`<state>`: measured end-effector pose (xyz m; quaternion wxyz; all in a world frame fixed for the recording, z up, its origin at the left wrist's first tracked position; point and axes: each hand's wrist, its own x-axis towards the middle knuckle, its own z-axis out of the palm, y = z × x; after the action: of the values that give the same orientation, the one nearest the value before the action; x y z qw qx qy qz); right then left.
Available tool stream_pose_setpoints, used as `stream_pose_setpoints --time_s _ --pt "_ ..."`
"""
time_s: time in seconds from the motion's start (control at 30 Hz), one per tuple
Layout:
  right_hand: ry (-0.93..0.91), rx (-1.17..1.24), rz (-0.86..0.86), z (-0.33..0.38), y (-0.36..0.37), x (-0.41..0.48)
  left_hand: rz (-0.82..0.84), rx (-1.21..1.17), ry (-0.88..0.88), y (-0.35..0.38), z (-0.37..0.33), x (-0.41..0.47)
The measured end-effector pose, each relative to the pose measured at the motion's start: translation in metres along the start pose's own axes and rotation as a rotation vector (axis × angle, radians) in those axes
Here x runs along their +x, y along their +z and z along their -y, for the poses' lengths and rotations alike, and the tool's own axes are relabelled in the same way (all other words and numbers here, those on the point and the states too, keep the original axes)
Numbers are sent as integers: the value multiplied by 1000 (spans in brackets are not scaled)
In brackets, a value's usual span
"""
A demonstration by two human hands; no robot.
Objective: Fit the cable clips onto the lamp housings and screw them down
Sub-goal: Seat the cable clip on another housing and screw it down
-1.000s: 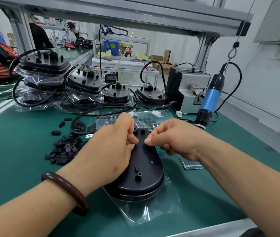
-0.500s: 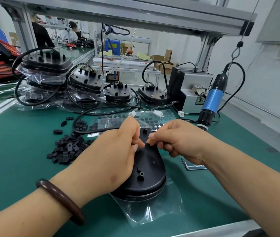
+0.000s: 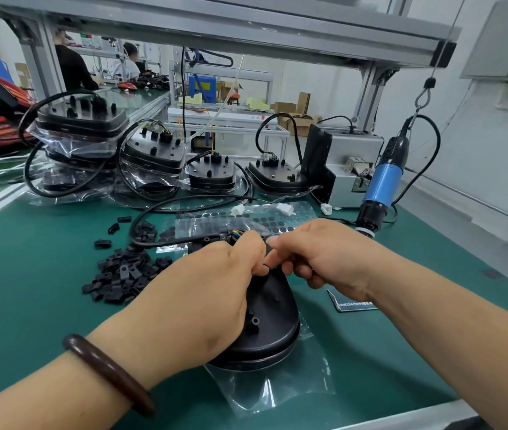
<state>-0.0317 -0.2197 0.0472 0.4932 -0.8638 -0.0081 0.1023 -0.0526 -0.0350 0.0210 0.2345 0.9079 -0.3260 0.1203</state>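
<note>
A black lamp housing [image 3: 273,324] lies on a clear plastic bag at the middle of the green bench. My left hand [image 3: 206,293] and my right hand [image 3: 324,259] meet over its far end, fingertips pinching a small black cable clip [image 3: 267,249] at the housing's black cable [image 3: 166,242]. The clip is mostly hidden by my fingers. A heap of loose black cable clips [image 3: 122,276] lies to the left. A blue electric screwdriver [image 3: 381,186] hangs at the right.
Several more lamp housings [image 3: 211,175] in bags with looped cables stand along the back. A grey screw feeder box [image 3: 344,169] sits behind right. A sheet of round black pads [image 3: 259,217] and a small label card [image 3: 353,304] lie on the mat. Other people work far behind.
Both hands have stayed together over the housing's far end, fingertips closing tighter on the clip and cable. The camera has moved slightly closer.
</note>
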Motion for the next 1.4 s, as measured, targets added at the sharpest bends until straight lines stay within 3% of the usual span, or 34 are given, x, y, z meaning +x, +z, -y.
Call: stream_pose_setpoints --time_s 0.27,0.43,0.57,0.7,0.83,1.07,1.27,1.4 --pt "-50 -145 -127 5 -2 0 -7 -9 30 0 3 1" --pt "-106 -70 -197 4 -10 -3 -16 -30 48 1 5 -2" --pt "-151 -128 -164 -4 -3 -7 88 46 75 -3 3 2" --pt "-169 -135 -267 -4 -14 8 176 155 101 -7 -1 8" --pt "-132 -255 -388 2 -30 53 224 -41 17 -9 9 12" --pt "-70 -573 -396 12 -22 144 -167 -397 -254 -43 70 19" --pt "-33 -940 -191 9 -7 193 -223 -487 -448 -70 110 24" --pt "-58 -1051 -164 9 -6 206 -254 -529 -503 -79 122 28"
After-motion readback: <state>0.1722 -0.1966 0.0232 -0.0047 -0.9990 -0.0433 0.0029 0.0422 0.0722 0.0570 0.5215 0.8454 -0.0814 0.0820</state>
